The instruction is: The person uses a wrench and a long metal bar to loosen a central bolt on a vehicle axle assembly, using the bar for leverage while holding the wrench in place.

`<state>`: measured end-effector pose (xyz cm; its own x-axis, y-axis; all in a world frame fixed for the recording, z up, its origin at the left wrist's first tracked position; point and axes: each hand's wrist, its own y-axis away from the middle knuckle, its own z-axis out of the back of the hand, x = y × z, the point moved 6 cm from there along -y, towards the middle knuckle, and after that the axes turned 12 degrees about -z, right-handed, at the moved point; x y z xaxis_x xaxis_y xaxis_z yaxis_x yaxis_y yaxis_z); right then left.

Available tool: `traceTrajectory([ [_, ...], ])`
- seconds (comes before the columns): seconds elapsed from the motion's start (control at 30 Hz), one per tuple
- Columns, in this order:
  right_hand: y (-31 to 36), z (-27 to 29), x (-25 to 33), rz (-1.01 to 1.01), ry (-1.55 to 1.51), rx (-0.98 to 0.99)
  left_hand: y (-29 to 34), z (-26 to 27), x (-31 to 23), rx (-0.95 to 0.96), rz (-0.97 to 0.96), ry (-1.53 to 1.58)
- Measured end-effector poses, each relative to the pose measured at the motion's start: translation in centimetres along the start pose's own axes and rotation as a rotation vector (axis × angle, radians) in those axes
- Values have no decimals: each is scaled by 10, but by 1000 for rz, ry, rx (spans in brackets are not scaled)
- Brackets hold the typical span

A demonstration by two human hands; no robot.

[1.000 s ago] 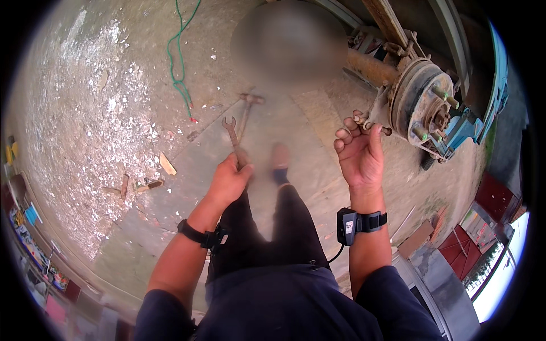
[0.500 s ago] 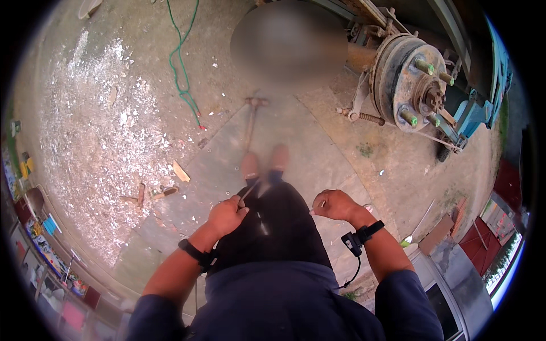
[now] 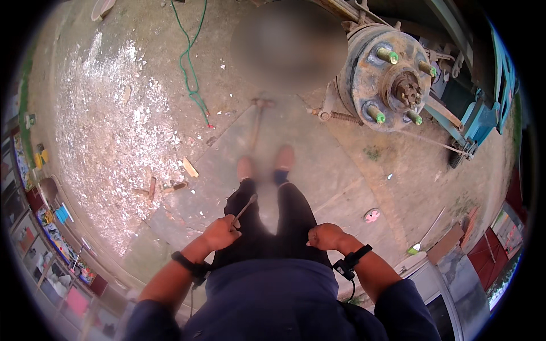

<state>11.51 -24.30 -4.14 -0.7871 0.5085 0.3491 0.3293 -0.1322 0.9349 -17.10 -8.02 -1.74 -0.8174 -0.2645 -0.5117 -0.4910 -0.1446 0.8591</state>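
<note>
My left hand (image 3: 219,234) grips the wrench (image 3: 245,209); a slack hold could drop it. My right hand (image 3: 327,236) curls, contents hidden.

Green rope (image 3: 195,95) trails over ground (image 3: 335,165); pale wood scrap (image 3: 190,167) near scattered white flakes (image 3: 108,102); pink-and-white disc (image 3: 371,215) lies right.

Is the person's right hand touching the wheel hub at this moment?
No, the right hand is in the lower half of the picture, clearly apart from the wheel hub at the upper right.
</note>
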Motion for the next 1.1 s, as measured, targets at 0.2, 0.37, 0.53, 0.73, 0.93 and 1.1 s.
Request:
traceTrajectory([
  [0.2, 40, 7, 61, 268, -394, 361, 53, 11, -23, 317, 154, 385],
  [0.37, 7, 37, 112, 423, -384, 236, 26, 42, -14, 416, 114, 254],
  [0.53, -109, 150, 104, 194, -639, -307, -100, 146, -13, -96, -332, -389],
  [0.73, -235, 278, 41, 65, -749, -789, -261, 244, -41, -446, -482, -444],
  [0.93, -302, 382, 8, 51, -639, -1134, -419, 273, -24, -547, -490, -11],
  [1.1, -337, 443, -4, 78, -298, -1432, -489, 263, -40, -503, -428, 141],
])
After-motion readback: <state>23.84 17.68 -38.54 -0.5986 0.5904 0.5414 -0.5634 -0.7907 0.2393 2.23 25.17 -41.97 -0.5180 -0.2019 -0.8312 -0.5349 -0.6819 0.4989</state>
